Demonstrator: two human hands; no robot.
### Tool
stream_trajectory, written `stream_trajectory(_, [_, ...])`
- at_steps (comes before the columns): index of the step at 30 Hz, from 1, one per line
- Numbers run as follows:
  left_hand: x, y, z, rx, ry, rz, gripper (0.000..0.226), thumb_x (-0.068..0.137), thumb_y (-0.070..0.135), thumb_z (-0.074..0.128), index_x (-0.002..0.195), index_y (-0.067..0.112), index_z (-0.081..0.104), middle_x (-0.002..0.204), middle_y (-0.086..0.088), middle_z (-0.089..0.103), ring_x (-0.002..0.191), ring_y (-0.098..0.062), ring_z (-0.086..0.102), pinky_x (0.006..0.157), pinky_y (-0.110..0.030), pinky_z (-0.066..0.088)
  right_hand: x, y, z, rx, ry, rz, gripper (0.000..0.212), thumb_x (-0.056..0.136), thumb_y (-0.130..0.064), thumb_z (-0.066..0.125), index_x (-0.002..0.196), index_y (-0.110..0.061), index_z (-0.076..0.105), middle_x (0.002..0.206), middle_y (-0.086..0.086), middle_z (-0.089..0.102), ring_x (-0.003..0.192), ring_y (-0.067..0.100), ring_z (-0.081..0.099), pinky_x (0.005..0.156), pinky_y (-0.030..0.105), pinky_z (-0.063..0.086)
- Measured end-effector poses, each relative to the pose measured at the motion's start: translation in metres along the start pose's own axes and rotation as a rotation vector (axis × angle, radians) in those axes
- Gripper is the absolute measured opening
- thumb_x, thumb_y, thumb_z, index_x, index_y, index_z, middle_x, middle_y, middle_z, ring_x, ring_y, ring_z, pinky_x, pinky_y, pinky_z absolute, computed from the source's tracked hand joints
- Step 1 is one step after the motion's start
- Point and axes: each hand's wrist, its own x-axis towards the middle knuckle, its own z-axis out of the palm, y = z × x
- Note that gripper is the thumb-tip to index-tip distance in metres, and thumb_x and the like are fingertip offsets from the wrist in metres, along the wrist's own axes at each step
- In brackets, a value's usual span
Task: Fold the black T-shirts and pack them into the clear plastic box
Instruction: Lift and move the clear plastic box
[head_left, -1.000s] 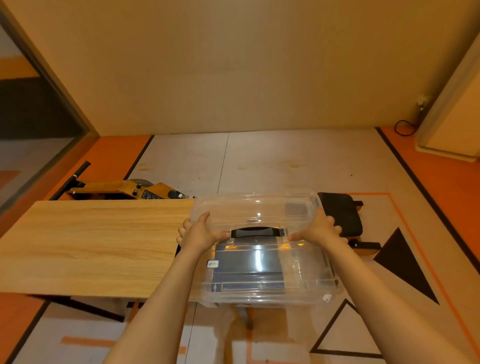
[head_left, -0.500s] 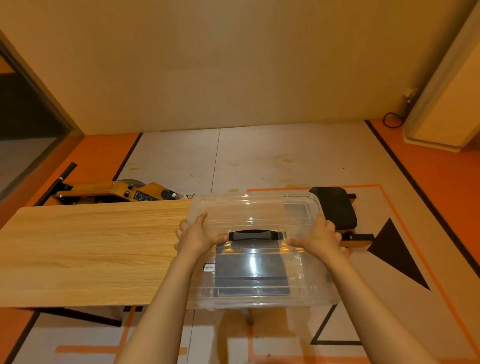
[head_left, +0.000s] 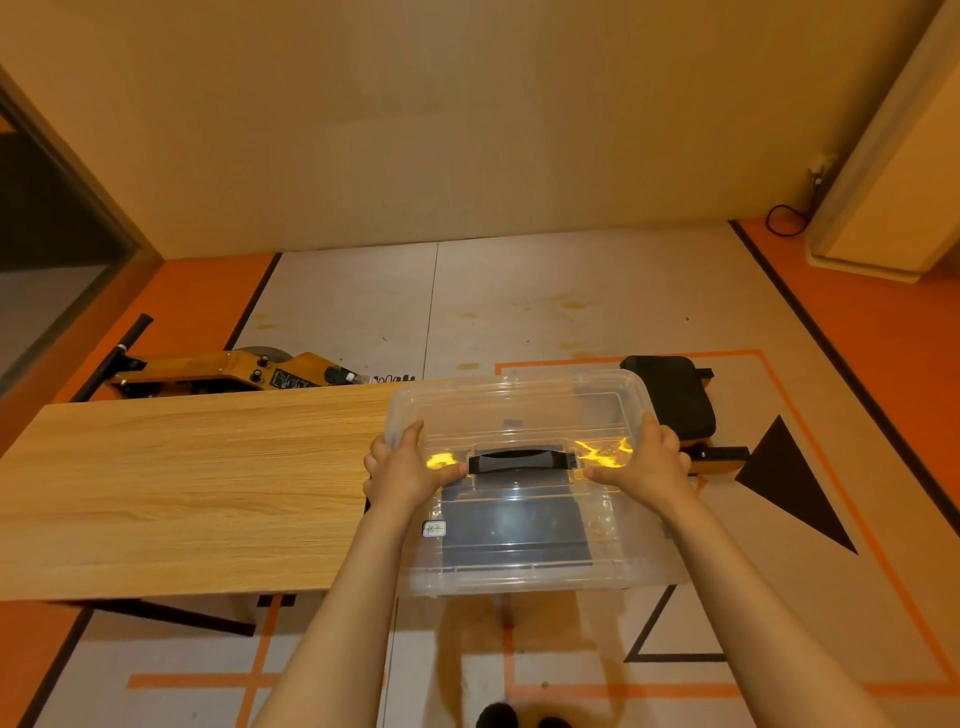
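Left hand (head_left: 402, 470): thumb lies along the lid top, pointing toward the black handle (head_left: 522, 461); the other fingers (head_left: 375, 464) curl round the left edge of the clear plastic box (head_left: 519, 488). Right hand (head_left: 644, 467): mirrors it, thumb on the lid beside the handle's other end, fingers wrapped over the right edge. Both hands grip the box from its sides.

Box lidded, at the right end of the wooden tabletop (head_left: 182, 493); whether it rests there or is held just off it, cannot tell. Its right part juts past the tabletop's end. Folded black T-shirts (head_left: 514, 535) show through the lid, lying flat inside. Small white label (head_left: 434, 528) on the box's left side.

Floor beyond: yellow machine (head_left: 234, 369) behind the tabletop; black cushion (head_left: 675, 400) just beside the box's far right corner.
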Motion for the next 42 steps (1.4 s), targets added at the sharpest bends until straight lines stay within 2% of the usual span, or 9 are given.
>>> stream_trajectory(6, [-0.007, 0.003, 0.001, 0.137, 0.054, 0.036, 0.098, 0.069, 0.072, 0.067, 0.149, 0.041, 0.02, 0.159, -0.013, -0.011, 0.146, -0.034, -0.004, 0.114, -0.053, 0.012, -0.002, 0.007, 0.0, 0.024, 0.005, -0.07, 0.121, 0.069, -0.056, 0.081, 0.156, -0.025, 0.003, 0.162, 0.007, 0.009, 0.143, 0.04, 0.02, 0.109, 0.056, 0.03])
stream_trajectory(11, [-0.034, 0.052, 0.026, 0.267, 0.104, 0.464, 0.074, 0.089, 0.066, 0.044, 0.151, 0.039, 0.015, 0.161, -0.009, -0.014, 0.148, -0.03, -0.011, 0.116, -0.053, 0.002, -0.001, 0.027, -0.012, 0.331, 0.122, -0.049, 0.105, 0.08, -0.046, 0.076, 0.157, -0.018, 0.011, 0.16, 0.012, 0.021, 0.146, 0.035, 0.021, 0.113, 0.054, 0.03])
stream_trajectory(15, [-0.059, 0.099, 0.068, 0.335, -0.039, 0.666, 0.069, 0.091, 0.07, 0.022, 0.151, 0.039, 0.015, 0.162, -0.005, -0.013, 0.148, -0.027, -0.012, 0.117, -0.052, -0.003, -0.005, 0.056, -0.012, 0.434, 0.063, 0.057, 0.107, 0.075, -0.065, 0.069, 0.155, -0.015, 0.019, 0.156, 0.014, 0.03, 0.14, 0.034, 0.034, 0.11, 0.052, 0.037])
stream_trajectory(20, [-0.073, 0.118, 0.103, 0.436, -0.101, 0.704, 0.094, 0.07, 0.081, -0.016, 0.152, 0.038, 0.003, 0.162, -0.002, -0.012, 0.148, -0.027, -0.015, 0.115, -0.055, -0.008, -0.004, 0.064, -0.013, 0.618, -0.06, 0.137, 0.096, 0.084, -0.051, 0.069, 0.154, -0.01, 0.018, 0.156, 0.013, 0.031, 0.136, 0.031, 0.041, 0.104, 0.044, 0.042])
stream_trajectory(24, [-0.074, 0.117, 0.106, 0.433, -0.078, 0.698, 0.088, 0.072, 0.074, -0.012, 0.152, 0.04, 0.001, 0.162, 0.0, -0.012, 0.148, -0.025, -0.016, 0.115, -0.054, -0.009, -0.008, 0.065, -0.016, 0.657, -0.111, 0.071, 0.034, 0.088, -0.041, 0.067, 0.112, -0.02, 0.054, 0.097, -0.012, 0.059, 0.08, 0.001, 0.056, 0.057, 0.013, 0.043])
stream_trajectory(30, [-0.072, 0.115, 0.11, 0.436, -0.065, 0.689, 0.077, 0.082, 0.076, 0.0, 0.151, 0.043, -0.003, 0.161, 0.002, -0.016, 0.147, -0.023, -0.018, 0.116, -0.053, -0.01, -0.01, 0.065, -0.017, 0.507, 0.132, -0.006, 0.065, 0.082, -0.041, 0.076, 0.132, -0.009, 0.051, 0.11, -0.005, 0.06, 0.099, 0.011, 0.059, 0.08, 0.022, 0.048])
stream_trajectory(34, [-0.071, 0.115, 0.11, 0.422, -0.061, 0.693, 0.084, 0.073, 0.075, -0.011, 0.151, 0.043, -0.003, 0.161, 0.002, -0.016, 0.147, -0.023, -0.018, 0.117, -0.053, -0.01, -0.002, 0.062, -0.011, 0.418, 0.118, -0.052, 0.044, 0.082, -0.048, 0.07, 0.114, -0.018, 0.065, 0.106, -0.001, 0.067, 0.098, 0.018, 0.065, 0.076, 0.028, 0.054])
stream_trajectory(38, [-0.07, 0.115, 0.111, 0.423, -0.043, 0.698, 0.085, 0.072, 0.074, -0.014, 0.151, 0.042, -0.002, 0.161, 0.002, -0.015, 0.147, -0.023, -0.018, 0.117, -0.053, -0.01, -0.003, 0.053, -0.001, 0.325, 0.135, -0.059, 0.048, 0.098, -0.036, 0.055, 0.138, -0.01, 0.046, 0.124, 0.007, 0.062, 0.112, 0.024, 0.06, 0.082, 0.03, 0.049])
stream_trajectory(42, [-0.068, 0.114, 0.113, 0.403, -0.032, 0.705, 0.088, 0.072, 0.075, -0.016, 0.151, 0.042, 0.0, 0.161, 0.003, -0.014, 0.148, -0.023, -0.017, 0.116, -0.053, -0.011, -0.004, 0.048, 0.004, 0.188, 0.175, -0.065, 0.039, 0.102, -0.035, 0.046, 0.13, -0.008, 0.049, 0.114, 0.01, 0.065, 0.102, 0.025, 0.064, 0.071, 0.028, 0.044])
